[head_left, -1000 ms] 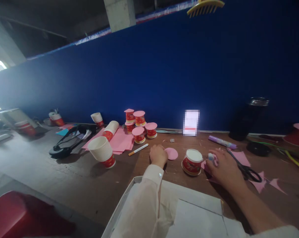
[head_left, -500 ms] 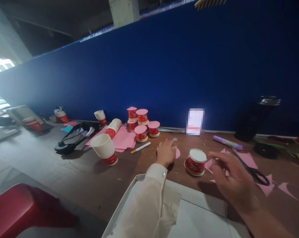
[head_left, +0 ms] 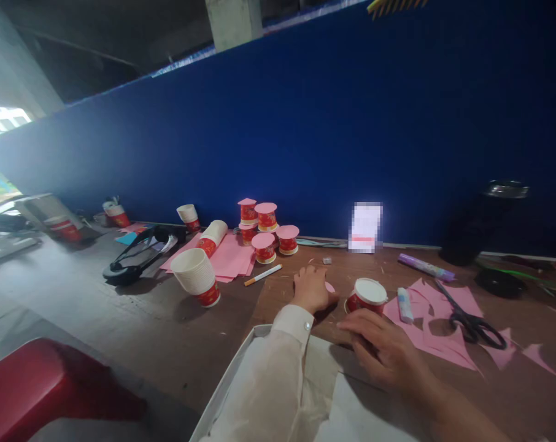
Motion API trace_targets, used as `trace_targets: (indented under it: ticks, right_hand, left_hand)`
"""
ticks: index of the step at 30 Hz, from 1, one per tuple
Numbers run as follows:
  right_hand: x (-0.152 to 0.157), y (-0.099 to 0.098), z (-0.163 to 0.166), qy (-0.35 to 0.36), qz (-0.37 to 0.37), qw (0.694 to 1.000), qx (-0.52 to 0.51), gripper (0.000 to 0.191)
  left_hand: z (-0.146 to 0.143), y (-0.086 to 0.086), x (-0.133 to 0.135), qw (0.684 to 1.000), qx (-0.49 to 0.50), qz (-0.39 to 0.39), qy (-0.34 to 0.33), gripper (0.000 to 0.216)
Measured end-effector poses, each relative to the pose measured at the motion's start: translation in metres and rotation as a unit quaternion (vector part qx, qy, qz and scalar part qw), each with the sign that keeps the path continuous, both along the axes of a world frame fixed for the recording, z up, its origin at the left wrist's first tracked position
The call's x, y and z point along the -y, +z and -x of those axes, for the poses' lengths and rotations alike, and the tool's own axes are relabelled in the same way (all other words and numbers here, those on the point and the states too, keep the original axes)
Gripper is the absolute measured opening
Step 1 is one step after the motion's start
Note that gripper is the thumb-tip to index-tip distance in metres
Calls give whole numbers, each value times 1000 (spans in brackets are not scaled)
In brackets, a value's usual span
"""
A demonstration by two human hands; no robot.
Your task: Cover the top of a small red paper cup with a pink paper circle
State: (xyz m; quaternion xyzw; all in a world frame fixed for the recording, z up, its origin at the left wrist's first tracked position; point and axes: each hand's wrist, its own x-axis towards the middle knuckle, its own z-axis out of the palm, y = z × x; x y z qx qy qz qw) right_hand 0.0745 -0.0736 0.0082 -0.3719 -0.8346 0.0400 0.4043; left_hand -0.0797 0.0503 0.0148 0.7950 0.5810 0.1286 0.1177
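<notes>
My left hand (head_left: 311, 291) rests on the brown table with its fingers curled over a pink paper disc (head_left: 329, 286), the thumb against the disc's near edge; part of the disc is hidden. My right hand (head_left: 383, 347) hovers nearer to me with bent fingers apart and nothing seen in them. Just beyond it stands a short red paper cup, bottom up, its white base (head_left: 370, 291) on top. A glue stick (head_left: 404, 306) lies on cut pink paper scraps (head_left: 437, 328), beside black-handled scissors (head_left: 474, 325).
Several red cups with pink discs on top (head_left: 265, 240) are grouped at the back. Stacked paper cups (head_left: 195, 276), pink sheets (head_left: 232, 258), a white-and-orange pen (head_left: 263, 275), a headset (head_left: 135, 258), a purple tube (head_left: 426, 267) and a lit phone (head_left: 365, 227) surround them. A white box (head_left: 232, 374) sits in front.
My right hand has moved left and towards me, in front of the upturned cup, uncovering the glue stick and paper scraps. My left thumb now covers more of the pink disc.
</notes>
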Motion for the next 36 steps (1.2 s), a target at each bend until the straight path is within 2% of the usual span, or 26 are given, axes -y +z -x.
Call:
trace_targets:
  ticks: [4,9,14,21,27,36]
  right_hand:
    - [-1,-4,-1,-2,9,1000,4,33]
    - [-1,-4,0,8,30,1000,-1,33]
    - [0,-1,-1,3,56,998,13,30]
    - [-2,-7,-3,4,72,997,20,31]
    - [-3,-5,-4,7,69,997,18,28]
    - [-2,-7,-4,-3,96,995,22,29]
  left_hand:
    - [3,5,4,1000,-7,23,-2,53]
    - [9,11,7,997,-8,72,-12,68]
    - [11,17,13,995,-9,97,-32,74]
    - [11,26,20,993,-25,104,-39,67]
    - [8,25,22,995,-37,92,-24,45]
    - [10,31,27,995,-16,95,-19,37]
